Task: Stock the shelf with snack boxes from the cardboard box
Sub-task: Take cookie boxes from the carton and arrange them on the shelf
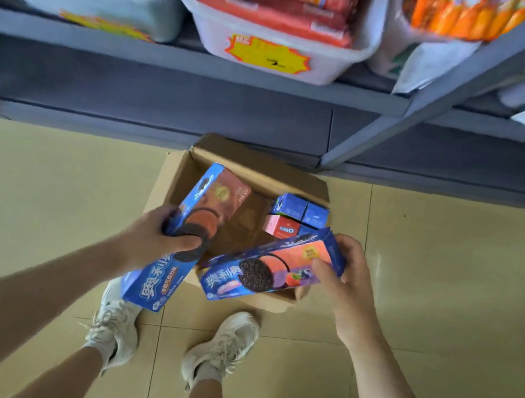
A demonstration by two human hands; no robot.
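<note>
1. The left hand [157, 237] is reaching out and down over the cardboard box [252, 166], with its fingers curling round the middle of a brown cookie box [215, 201].
2. The right hand [345, 278] is also reaching down, and it is pinching the far end of a pink cookie box [281, 264] between thumb and fingers.
3. The brown cookie box is long and blue-edged, with a big dark cookie on it. It is tilting, with one end sticking out past the left hand toward the shelf [187, 59] and the other end hanging below the hand, over a white shoe [114, 330].
4. The pink cookie box is blue too, with a dark cookie and pink cream on it. It is lying slanted just left of the right hand, over the near edge of the cardboard box.
5. More small boxes [296, 216] are sitting inside the cardboard box, just beyond the right hand.
6. The cardboard box is sitting open on the floor [48, 184], under both hands and in front of the shelf.
</note>
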